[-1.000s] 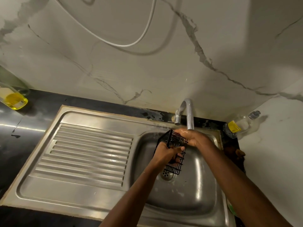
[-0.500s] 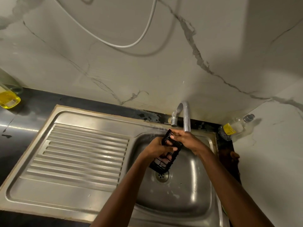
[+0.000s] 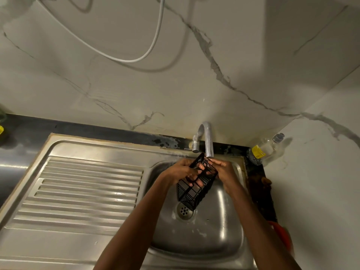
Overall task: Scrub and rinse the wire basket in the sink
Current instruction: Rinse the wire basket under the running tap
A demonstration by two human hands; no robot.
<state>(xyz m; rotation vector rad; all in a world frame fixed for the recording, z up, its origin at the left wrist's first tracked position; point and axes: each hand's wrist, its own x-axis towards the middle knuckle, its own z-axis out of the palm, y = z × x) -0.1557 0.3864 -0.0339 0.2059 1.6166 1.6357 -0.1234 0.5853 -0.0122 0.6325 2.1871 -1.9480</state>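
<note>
Forearms reached in from the near edge over the stainless-steel sink [image 3: 229, 248], meeting above its round drain [image 3: 184, 211]. The black rectangular wire basket [image 3: 196, 185] hung over the bowl, tilted, its long axis running from near-left above the drain up to far-right under the curved grey metal tap [image 3: 208, 141]. The left hand [image 3: 180, 171] gripped the basket's upper left side, fingers curled round the wires; the right hand [image 3: 224, 169] pinched its top right edge beside the spout. Both grips sat at the far end, so the lower body hung free toward the drain. Whether water ran could not be told. Beyond stood a clear plastic bottle with a yellow label [image 3: 263, 151].
</note>
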